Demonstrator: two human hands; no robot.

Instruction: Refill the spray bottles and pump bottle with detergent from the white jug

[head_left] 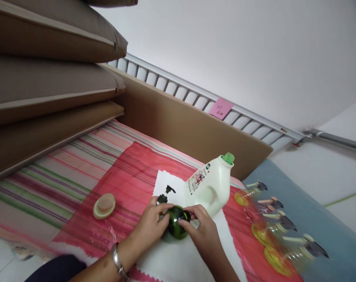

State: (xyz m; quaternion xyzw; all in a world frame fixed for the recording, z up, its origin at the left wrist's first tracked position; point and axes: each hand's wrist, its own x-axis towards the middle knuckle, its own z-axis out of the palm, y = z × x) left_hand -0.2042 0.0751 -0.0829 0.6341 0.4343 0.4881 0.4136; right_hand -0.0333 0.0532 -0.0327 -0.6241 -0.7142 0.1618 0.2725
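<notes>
A white jug (216, 184) with a green cap (228, 158) is bearing a label (197, 181) with a reddish picture and a small dark round mark, its print being too small to read; beyond the jug, a pink note (221, 108) is showing short lines of dark handwriting (I am not managing to read them with certainty); on the near side of the jug, a green bottle (175, 224) is sitting between the two hands; the left hand (151, 223) is gripping the bottle's left side with thumb and fingers; the right hand (205, 231) is pinching around its dark neck; left of the jug, a black pump (162, 199) is showing just past the left index finger, and I cannot tell whether that hand is gripping it too; a white scalloped-edged sheet (172, 256) is spreading beneath the jug, hands and bottle; farther left of the jug, a pale round object (104, 206) is lying on a red cloth (131, 176); to the jug's right, several clear bottles (273, 229) with pump tops are appearing blurred.
</notes>
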